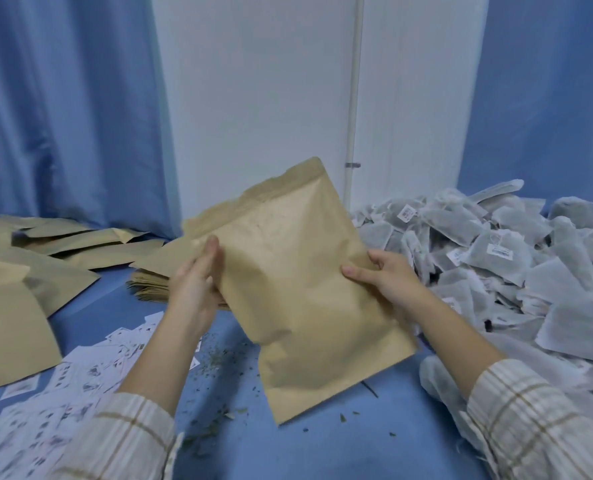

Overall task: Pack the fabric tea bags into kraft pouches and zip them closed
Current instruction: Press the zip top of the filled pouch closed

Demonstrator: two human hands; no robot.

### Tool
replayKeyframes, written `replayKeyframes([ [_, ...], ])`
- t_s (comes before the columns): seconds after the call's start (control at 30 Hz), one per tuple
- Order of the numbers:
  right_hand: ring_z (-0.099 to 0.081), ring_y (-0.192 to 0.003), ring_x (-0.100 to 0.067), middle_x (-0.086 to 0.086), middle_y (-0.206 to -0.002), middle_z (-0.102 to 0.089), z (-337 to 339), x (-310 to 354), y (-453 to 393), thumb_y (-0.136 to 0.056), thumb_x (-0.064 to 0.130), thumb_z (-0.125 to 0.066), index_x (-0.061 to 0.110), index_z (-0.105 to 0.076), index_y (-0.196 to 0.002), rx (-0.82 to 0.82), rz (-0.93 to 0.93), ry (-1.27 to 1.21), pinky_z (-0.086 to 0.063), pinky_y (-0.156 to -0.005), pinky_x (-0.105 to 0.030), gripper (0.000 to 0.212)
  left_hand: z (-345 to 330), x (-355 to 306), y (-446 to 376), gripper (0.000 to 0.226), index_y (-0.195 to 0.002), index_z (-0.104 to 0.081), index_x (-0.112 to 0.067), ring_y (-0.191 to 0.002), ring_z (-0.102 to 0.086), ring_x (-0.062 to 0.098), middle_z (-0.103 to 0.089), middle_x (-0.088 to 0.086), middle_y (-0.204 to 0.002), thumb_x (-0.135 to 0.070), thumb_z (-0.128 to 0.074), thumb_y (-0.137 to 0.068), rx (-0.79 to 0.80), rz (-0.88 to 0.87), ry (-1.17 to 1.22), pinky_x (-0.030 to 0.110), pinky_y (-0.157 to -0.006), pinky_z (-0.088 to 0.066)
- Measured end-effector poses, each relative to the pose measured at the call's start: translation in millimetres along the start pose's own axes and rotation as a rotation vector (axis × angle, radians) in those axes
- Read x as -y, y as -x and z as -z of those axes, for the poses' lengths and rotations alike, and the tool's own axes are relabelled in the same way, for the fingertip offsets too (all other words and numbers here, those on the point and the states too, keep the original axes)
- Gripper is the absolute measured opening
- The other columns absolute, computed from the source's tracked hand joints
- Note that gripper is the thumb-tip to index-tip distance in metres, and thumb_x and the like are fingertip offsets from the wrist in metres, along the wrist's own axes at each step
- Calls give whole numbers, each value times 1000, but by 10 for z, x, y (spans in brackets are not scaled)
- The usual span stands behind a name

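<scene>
Blue cloth covers the work surface (316, 452), with blue curtains either side of a white wall behind.

Head view: a kraft pouch (298, 289) is held up over the middle of the surface, tilted, top edge away and leaning right, bottom corner low near the cloth. It looks bulged, so probably already loaded; whether the zip strip is closed I cannot tell. Handling judgement: light, stiff paper that creases readily, soft contents inside. Best held by the side edges, then pinched along the top band to run the zip.

Left hand (198, 282) lies against the pouch's left edge, fingers straight and together, pressing flat rather than gripping. Right hand (388, 275) clamps the right edge, thumb on the front face, fingers curled behind.

Heap of fabric tea bags (517, 258) lies on the right, just beside the pouch. Empty pouches (80, 251) lie left and behind. Small printed cards (80, 375) are scattered at lower left; loose tea crumbs (219, 358) lie under the pouch.
</scene>
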State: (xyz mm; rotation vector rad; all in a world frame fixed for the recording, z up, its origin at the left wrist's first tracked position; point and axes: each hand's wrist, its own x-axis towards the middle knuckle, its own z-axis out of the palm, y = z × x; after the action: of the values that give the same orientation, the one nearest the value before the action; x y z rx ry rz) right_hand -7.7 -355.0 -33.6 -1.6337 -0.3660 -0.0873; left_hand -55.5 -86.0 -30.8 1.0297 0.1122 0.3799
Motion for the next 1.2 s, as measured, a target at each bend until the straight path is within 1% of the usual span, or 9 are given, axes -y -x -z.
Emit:
replayKeyframes([
  [0.17,-70,-74,-20,-7,-85,-74,-281,-158,-124,-80,14,-70,6,-68,-96,-145,-64,-261,-56,-63,-31,18,375,257,250,50,-113,-65,-12,-96,-68,25,-69,9,-112,-38,-69,-70,360,362,-341,33,-73,-56],
  [0.37,-68,-91,-20,0,-102,-71,-688,-387,-139,-94,23,-53,24,-59,-112,-2,-229,-421,-55,-75,-38,19,765,151,162,40,-104,-68,-9,-80,-71,23,-73,9,-96,-27,-67,-69,176,387,-86,34,-60,-58],
  [0.53,-66,-94,-26,-7,-113,-66,-1231,-360,-336,-98,17,-44,19,-52,-124,-44,-288,-705,-54,-70,-40,27,1141,-35,10,61,-110,-69,-12,-100,-66,33,-65,12,-116,-61,-59,-75,211,301,482,43,-77,-56],
  [0.7,-62,-91,-26,-13,-123,-59,-2474,43,-746,-99,15,-40,15,-40,-135,-55,-246,-848,-54,-77,-43,36,1189,11,-195,68,-123,-57,-13,-104,-62,43,-63,21,-119,-66,-31,-89,103,356,391,49,-79,-56],
  [0.83,-53,-118,-34,-21,-143,-39,-3715,637,-826,-83,75,-27,20,-16,-147,641,-459,-383,-42,-94,-37,85,1132,-55,-450,48,-97,-57,-10,-65,-71,21,-72,10,-71,-46,-25,-100,-71,256,479,30,-47,-54],
  [0.87,-52,-121,-32,-18,-146,-36,-3872,642,-844,-76,83,-22,22,-12,-148,711,-496,-238,-37,-89,-34,95,1158,-81,-516,44,-93,-54,-10,-73,-71,22,-72,10,-71,-40,-24,-102,-113,223,514,33,-54,-55],
  [0.93,-56,-115,-26,-7,-144,-40,-3976,504,-923,-76,83,-23,23,-23,-145,625,-470,-77,-33,-85,-32,92,1246,-92,-638,40,-109,-52,-9,-113,-57,34,-66,16,-109,-37,-24,-101,-101,261,522,50,-87,-48],
  [1.03,-59,-81,-16,4,-98,-59,-3815,227,-1084,-81,76,-30,25,-42,-131,493,-372,-5,-44,-76,-31,73,1304,31,-769,44,-121,-47,-7,-126,-44,35,-48,17,-130,-41,-28,-100,-97,354,487,54,-109,-29],
  [1.2,-39,-130,-28,-10,-142,-41,-3420,-299,-1363,-92,46,-44,11,-31,-142,306,-3,457,-34,-96,-32,62,1145,184,-913,61,-124,-47,-1,-81,-67,36,-62,18,-105,-52,-27,-99,-172,372,393,52,-69,-50],
])
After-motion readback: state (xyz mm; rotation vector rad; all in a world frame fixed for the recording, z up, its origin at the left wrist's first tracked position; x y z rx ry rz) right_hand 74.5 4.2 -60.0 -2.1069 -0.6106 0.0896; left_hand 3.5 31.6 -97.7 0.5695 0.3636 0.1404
